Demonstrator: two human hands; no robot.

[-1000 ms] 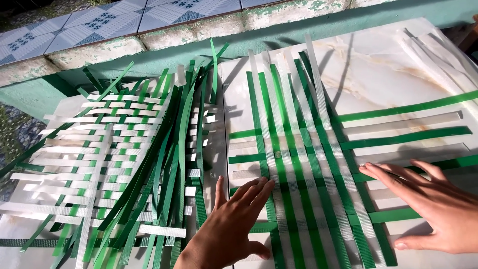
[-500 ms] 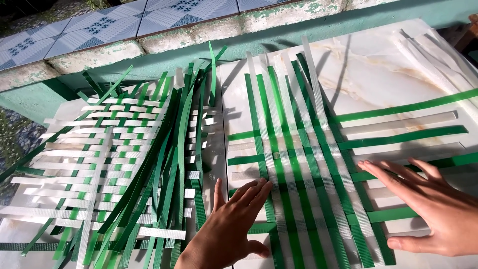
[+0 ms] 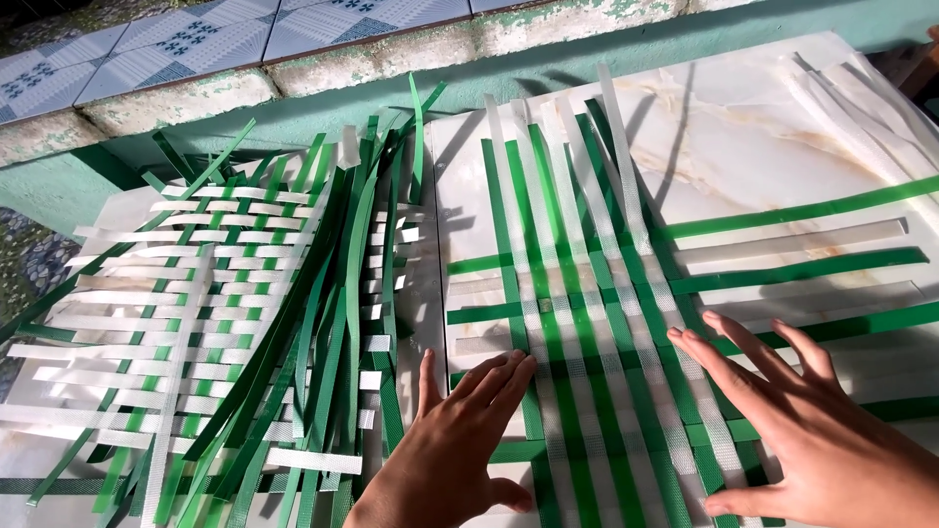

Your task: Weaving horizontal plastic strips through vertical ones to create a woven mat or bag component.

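Barely anything is shifting since a second ago: both hands are staying flat on the weave, with the right hand (image 3: 831, 445) sliding a touch further in over the strips and the left hand (image 3: 460, 440) holding its spot.

Only the head view to go on here. The left hand is lying open, palm down, fingers together, pressing on the lower left part of the half-woven mat (image 3: 587, 323) of green and white strapping strips. The right hand is also open, fingers spread, resting on the mat's lower right where the crosswise strips run out toward the right edge of the marble slab (image 3: 743, 127). Neither hand is gripping anything. The mat is sitting in the middle of the slab, nearer its front edge, with the long uprights reaching toward the back edge by the green ledge (image 3: 293, 112).

To the left, a finished-looking woven panel (image 3: 147, 323) is lying past the slab's left edge, with a bundle of loose green strips (image 3: 323, 313) draped over it. A few spare white strips (image 3: 861, 88) are sitting at the slab's back right corner.

My take on doing this well: keep both palms flat and the pressure even so the crossings aren't creeping apart, and snug the crosswise strips close together before lifting either hand.
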